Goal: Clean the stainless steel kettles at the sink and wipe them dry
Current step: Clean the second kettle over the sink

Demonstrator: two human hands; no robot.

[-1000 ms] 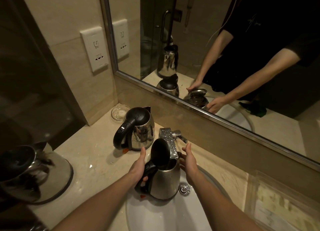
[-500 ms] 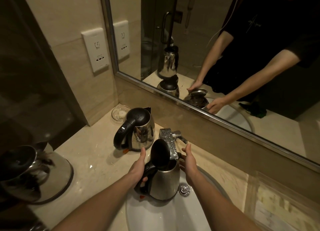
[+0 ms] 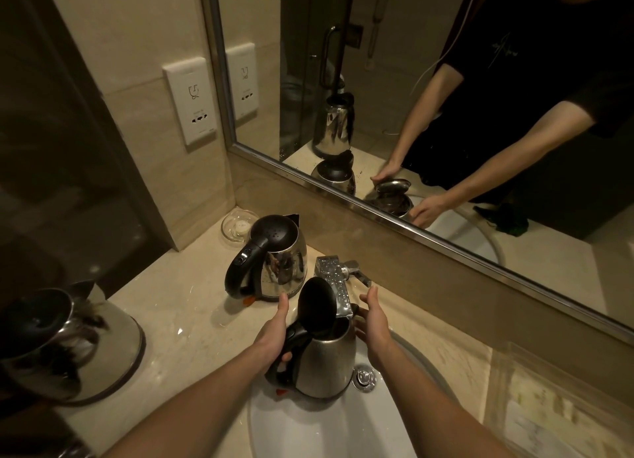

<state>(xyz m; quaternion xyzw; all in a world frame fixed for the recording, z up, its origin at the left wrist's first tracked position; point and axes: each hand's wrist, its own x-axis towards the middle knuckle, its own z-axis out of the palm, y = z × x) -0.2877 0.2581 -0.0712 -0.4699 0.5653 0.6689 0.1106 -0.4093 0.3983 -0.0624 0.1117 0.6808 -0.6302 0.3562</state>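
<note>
The only writing is on the white wall socket [image 3: 190, 102], a shaver-style symbol above the holes and a line of print too small to read. A clear-covered sheet [image 3: 549, 413] on the far right of the worktop [image 3: 178, 327] is printed too, but blurred. The kettle being washed [image 3: 322, 365] is upright in the white sink [image 3: 308, 430], its black lid [image 3: 315, 308] tipped up against the chrome tap [image 3: 334, 282], which reaches over its open mouth. The left hand [image 3: 274, 337] has its fingers curled round the black handle, thumb pointing up. The right hand [image 3: 375, 323] is flat, fingers straight, close by the spout side; I cannot tell if it touches. A second kettle [image 3: 274, 258], lid closed, stands just left of the tap, a glass dish [image 3: 236, 226] behind it in the corner. A third kettle [image 3: 61, 341] sits at the left edge, blurred. The mirror [image 3: 446, 114] lines the wall behind.
</note>
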